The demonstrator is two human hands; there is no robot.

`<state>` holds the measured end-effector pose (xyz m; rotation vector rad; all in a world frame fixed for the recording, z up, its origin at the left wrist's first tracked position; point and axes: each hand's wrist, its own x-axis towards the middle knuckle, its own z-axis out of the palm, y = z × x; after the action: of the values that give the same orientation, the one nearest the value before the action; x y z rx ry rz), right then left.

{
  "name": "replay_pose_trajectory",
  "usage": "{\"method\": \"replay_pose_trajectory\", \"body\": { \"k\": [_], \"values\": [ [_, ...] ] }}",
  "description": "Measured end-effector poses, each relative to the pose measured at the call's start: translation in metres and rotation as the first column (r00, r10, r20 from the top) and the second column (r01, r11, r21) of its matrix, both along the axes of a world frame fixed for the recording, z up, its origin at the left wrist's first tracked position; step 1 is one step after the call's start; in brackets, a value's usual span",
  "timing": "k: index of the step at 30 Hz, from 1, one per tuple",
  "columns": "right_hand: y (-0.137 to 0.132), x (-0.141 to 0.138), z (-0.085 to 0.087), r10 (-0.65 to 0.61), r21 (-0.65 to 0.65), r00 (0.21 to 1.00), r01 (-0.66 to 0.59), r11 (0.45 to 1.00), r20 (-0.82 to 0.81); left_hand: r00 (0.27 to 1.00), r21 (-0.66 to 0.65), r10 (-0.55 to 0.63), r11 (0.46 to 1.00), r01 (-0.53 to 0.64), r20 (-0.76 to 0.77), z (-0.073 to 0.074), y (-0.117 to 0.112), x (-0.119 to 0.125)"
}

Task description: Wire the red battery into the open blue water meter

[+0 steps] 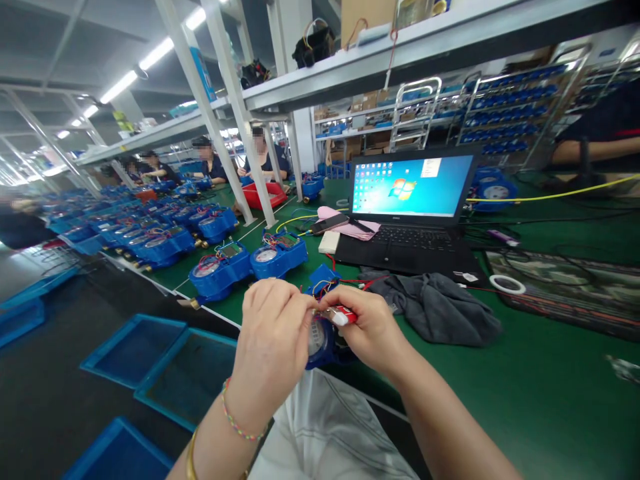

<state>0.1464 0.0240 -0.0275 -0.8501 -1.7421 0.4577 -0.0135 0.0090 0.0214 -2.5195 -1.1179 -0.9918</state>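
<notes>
A blue meter with a round clear dial and thin loose wires lies at the table's near edge, partly covered by my hands. Over its left side, my left hand is closed in a pinch; what its fingertips hold is too small to make out. My right hand is closed around small red-handled pliers, whose metal tip meets the left fingertips above the dial. Just beyond stand two more blue meters with exposed circuit boards and wires.
Behind the hands are an open laptop, a pink cloth and a crumpled grey cloth. Many blue meters fill the table's left side. Blue trays lie at lower left. Co-workers sit farther along; another person's arm shows at right.
</notes>
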Motion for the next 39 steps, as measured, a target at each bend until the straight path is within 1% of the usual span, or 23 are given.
{"method": "replay_pose_trajectory", "body": {
  "k": [2, 4, 8, 10, 13, 16, 19, 22, 27, 31, 33, 35, 37, 39],
  "values": [
    [0.003, 0.001, 0.003, 0.066, -0.078, 0.998, -0.067, 0.995, -0.013, 1.000, -0.048, 0.016, 0.999, -0.016, -0.008, 0.000, 0.005, -0.001],
    [0.006, 0.002, 0.005, 0.122, -0.148, 0.991, -0.128, 0.981, -0.052, 0.999, -0.132, 0.029, 0.991, -0.027, 0.016, -0.002, 0.011, -0.001],
    [0.008, 0.003, 0.005, 0.196, -0.277, 0.966, -0.236, 0.931, -0.167, 0.993, -0.298, 0.018, 0.955, 0.017, 0.113, -0.008, 0.018, -0.001],
    [0.008, 0.003, 0.004, 0.196, -0.329, 0.950, -0.270, 0.905, -0.243, 0.987, -0.336, 0.015, 0.941, 0.039, 0.158, -0.010, 0.018, 0.000],
    [0.007, 0.003, 0.003, 0.164, -0.368, 0.932, -0.284, 0.885, -0.325, 0.975, -0.364, 0.008, 0.928, 0.075, 0.221, -0.010, 0.017, 0.000],
    [0.004, 0.002, 0.003, 0.141, -0.407, 0.928, -0.283, 0.868, -0.345, 0.964, -0.405, 0.009, 0.908, 0.104, 0.267, -0.009, 0.015, -0.002],
    [0.003, 0.001, 0.003, 0.143, -0.428, 0.922, -0.298, 0.853, -0.359, 0.956, -0.471, 0.021, 0.873, 0.125, 0.294, -0.008, 0.015, -0.003],
    [0.002, 0.001, 0.002, 0.161, -0.418, 0.920, -0.312, 0.853, -0.358, 0.947, -0.538, 0.028, 0.828, 0.157, 0.320, -0.009, 0.016, -0.003],
    [0.002, 0.001, 0.002, 0.166, -0.414, 0.923, -0.310, 0.856, -0.347, 0.934, -0.609, 0.059, 0.772, 0.181, 0.353, -0.008, 0.018, -0.001],
    [0.001, 0.001, 0.001, 0.146, -0.426, 0.921, -0.302, 0.853, -0.361, 0.912, -0.684, 0.081, 0.689, 0.240, 0.401, -0.007, 0.018, 0.001],
    [0.000, 0.001, 0.000, 0.138, -0.405, 0.923, -0.288, 0.868, -0.361, 0.901, -0.704, 0.088, 0.657, 0.269, 0.426, -0.008, 0.018, 0.001],
    [-0.001, 0.001, -0.002, 0.102, -0.312, 0.933, -0.216, 0.925, -0.345, 0.892, -0.719, 0.097, 0.633, 0.288, 0.442, -0.009, 0.018, 0.000],
    [-0.004, 0.000, -0.005, 0.023, -0.166, 0.946, -0.081, 0.983, -0.324, 0.884, -0.731, 0.107, 0.612, 0.302, 0.455, -0.010, 0.018, 0.000],
    [-0.008, 0.000, -0.008, -0.068, -0.054, 0.951, 0.055, 0.997, -0.302, 0.876, -0.734, 0.117, 0.604, 0.310, 0.467, -0.010, 0.018, 0.000]
  ]
}}
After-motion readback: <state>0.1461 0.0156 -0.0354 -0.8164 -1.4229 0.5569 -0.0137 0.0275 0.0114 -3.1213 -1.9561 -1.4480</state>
